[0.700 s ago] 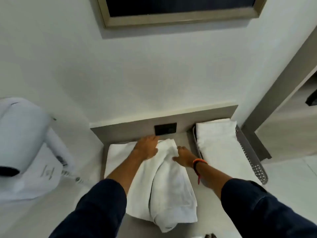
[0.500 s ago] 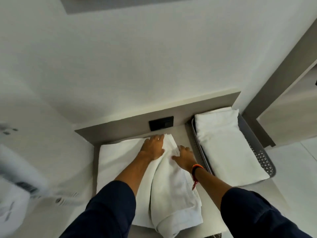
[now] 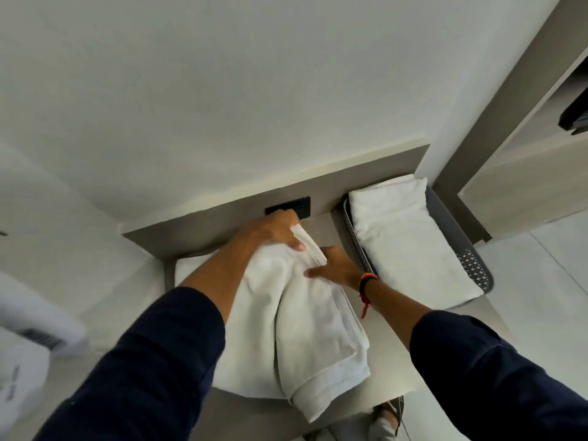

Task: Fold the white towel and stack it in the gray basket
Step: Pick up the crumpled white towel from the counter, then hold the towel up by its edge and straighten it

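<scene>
A white towel [image 3: 305, 329] lies bunched lengthwise on the grey counter, its near end hanging over the front edge. My left hand [image 3: 273, 232] grips the towel's far end and holds it a little off the counter. My right hand [image 3: 335, 267] clutches the same far end just to the right, thumb pressed into the cloth. The gray basket [image 3: 471, 259] stands to the right against the back panel, with a folded white towel [image 3: 404, 240] lying inside it.
A black wall socket [image 3: 300, 205] sits in the grey back panel just behind my left hand. A blurred white appliance [image 3: 35, 326] is at the left edge. A door frame and shelving [image 3: 525, 128] rise to the right of the basket.
Both hands went from pressing flat on the towel's far end to closing on it and lifting it. The camera tilted down and moved closer.
</scene>
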